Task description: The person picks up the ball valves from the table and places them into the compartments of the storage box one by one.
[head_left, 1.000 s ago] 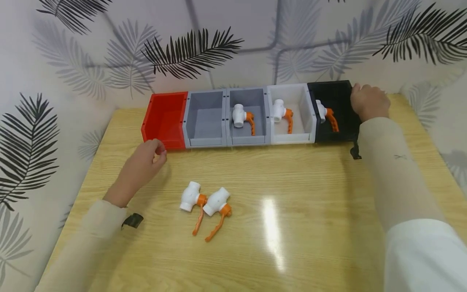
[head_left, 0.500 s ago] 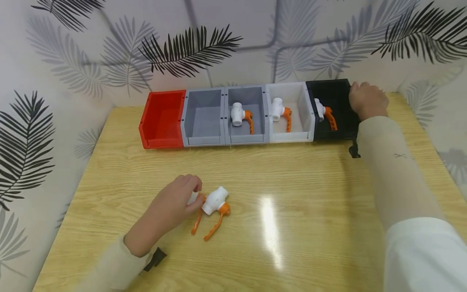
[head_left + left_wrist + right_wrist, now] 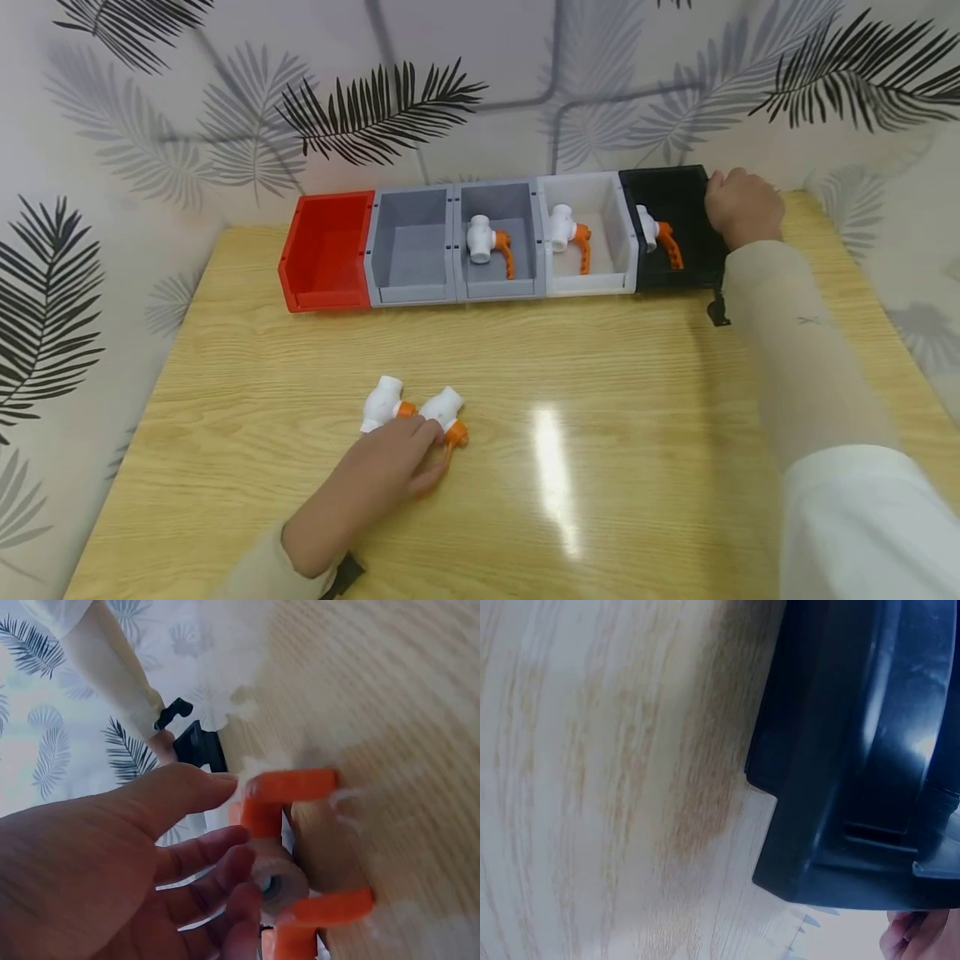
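Observation:
Two white ball valves with orange lever handles lie side by side on the table, a left valve [image 3: 381, 404] and a right valve [image 3: 444, 404]. My left hand [image 3: 382, 467] is over them, covering the left valve's handle and part of the right one's. In the left wrist view its thumb is near an orange handle [image 3: 296, 784], and the loosely bent fingers [image 3: 225, 859] stand beside the white body, not closed round it. My right hand [image 3: 745, 208] grips the right wall of the black bin [image 3: 690, 279]; its fingertips are partly hidden.
A row of joined bins runs along the back: red [image 3: 326, 302], grey [image 3: 416, 294], another grey [image 3: 498, 289], white [image 3: 592, 285], then black. One valve lies in each of the second grey, white and black bins. A leaf-patterned backdrop [image 3: 480, 142] stands behind.
From beside the red bin, my left hand has come toward me and right, passing over the left valve to the right valve. My right hand stays on the black bin.

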`<state>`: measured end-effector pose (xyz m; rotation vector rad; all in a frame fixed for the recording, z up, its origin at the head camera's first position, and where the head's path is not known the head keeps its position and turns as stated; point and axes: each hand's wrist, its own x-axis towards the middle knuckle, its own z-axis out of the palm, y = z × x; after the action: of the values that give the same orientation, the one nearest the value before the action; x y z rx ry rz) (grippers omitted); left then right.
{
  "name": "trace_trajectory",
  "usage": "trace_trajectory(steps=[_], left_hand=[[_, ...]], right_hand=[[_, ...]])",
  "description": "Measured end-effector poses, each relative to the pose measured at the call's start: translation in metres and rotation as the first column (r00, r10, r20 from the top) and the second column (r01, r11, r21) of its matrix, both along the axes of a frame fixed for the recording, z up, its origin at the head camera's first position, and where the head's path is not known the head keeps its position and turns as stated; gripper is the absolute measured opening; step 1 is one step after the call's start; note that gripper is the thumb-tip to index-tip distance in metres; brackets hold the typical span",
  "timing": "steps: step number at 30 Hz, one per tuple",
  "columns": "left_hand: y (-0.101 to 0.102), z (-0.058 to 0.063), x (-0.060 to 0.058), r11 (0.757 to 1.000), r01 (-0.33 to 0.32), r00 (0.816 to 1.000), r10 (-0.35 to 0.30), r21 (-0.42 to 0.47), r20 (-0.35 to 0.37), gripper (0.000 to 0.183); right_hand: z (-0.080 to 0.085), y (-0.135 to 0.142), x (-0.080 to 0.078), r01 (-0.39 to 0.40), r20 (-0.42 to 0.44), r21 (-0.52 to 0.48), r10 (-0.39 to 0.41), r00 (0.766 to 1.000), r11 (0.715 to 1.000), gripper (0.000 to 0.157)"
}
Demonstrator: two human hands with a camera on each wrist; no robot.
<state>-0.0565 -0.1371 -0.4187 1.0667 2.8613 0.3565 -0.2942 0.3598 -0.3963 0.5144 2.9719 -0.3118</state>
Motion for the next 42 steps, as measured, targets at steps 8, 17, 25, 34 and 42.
trace_trajectory(steps=[8, 17, 25, 34, 42], left_hand=[[0.005, -0.002, 0.006, 0.999, 0.033, 0.999, -0.033, -0.02, -0.013, 0.02], [0.008, -0.001, 0.011, 0.999, -0.043, 0.998, 0.044, -0.012, 0.038, 0.023], [0.009, -0.005, 0.012, 0.996, -0.089, 0.995, 0.089, -0.007, 0.038, 0.017], [0.008, -0.002, 0.008, 0.985, -0.153, 0.984, 0.145, 0.078, 0.1, 0.014], [0.003, -0.003, 0.006, 0.985, -0.124, 0.987, 0.11, 0.121, 0.116, 0.022]], right_hand=[[-0.003, 0.0, -0.001, -0.036, -0.008, 0.106, 0.037, 0.999, 0.994, 0.069], [-0.004, 0.002, -0.004, -0.037, -0.017, 0.099, 0.039, 0.999, 0.994, 0.068], [-0.001, -0.001, -0.002, -0.026, -0.015, 0.084, 0.027, 1.0, 0.996, 0.066], [-0.002, -0.002, -0.002, -0.027, -0.005, 0.094, 0.027, 1.0, 0.995, 0.067], [-0.001, -0.002, -0.002, -0.026, 0.013, 0.096, 0.025, 1.0, 0.995, 0.068]])
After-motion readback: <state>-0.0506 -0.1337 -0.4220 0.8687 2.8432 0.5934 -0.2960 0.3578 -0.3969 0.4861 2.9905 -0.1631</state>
